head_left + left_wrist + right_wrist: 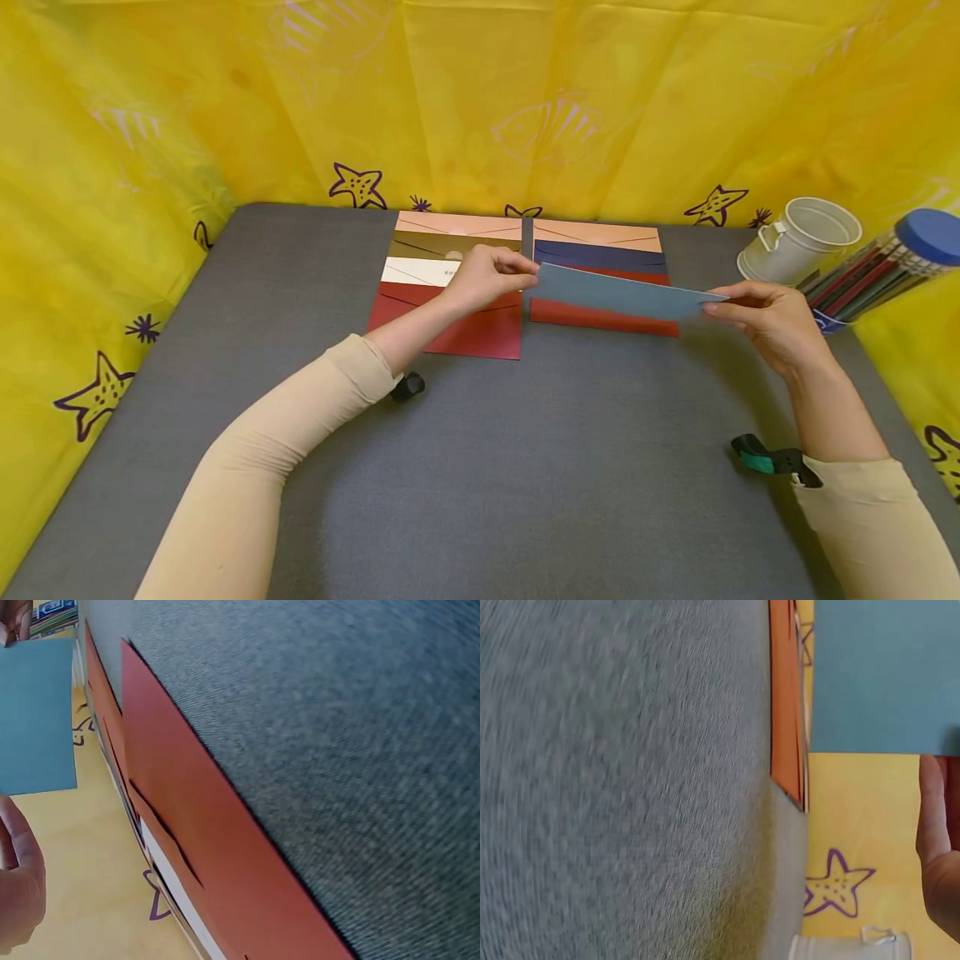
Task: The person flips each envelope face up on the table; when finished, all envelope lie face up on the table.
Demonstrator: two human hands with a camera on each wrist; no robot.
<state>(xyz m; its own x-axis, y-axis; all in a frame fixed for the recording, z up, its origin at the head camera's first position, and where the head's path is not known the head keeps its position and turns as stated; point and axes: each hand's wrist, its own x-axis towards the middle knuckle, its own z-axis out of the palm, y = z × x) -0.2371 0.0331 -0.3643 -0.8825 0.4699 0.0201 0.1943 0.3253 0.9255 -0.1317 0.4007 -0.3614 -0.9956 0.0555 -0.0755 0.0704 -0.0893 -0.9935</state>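
Note:
A blue-grey envelope (615, 292) is held up above the right-hand column of envelopes, its near face tilted. My left hand (487, 275) pinches its left end between thumb and fingers; my right hand (776, 321) pinches the right end. Below it lie a red envelope (600, 317), a navy envelope (600, 255) and a pink envelope (596, 235), overlapping. In the left column, partly behind my left hand and forearm, are a dark red envelope (480, 333), a white envelope (412, 272), an olive envelope (420, 244) and another pink envelope (457, 223).
On the right stand a pale metal bucket (780, 250) with a small handle and a tub of pencils (870, 279) with a blue lid. The grey tabletop (480, 483) spreads in front. A yellow patterned cloth (465, 100) hangs behind and at the sides.

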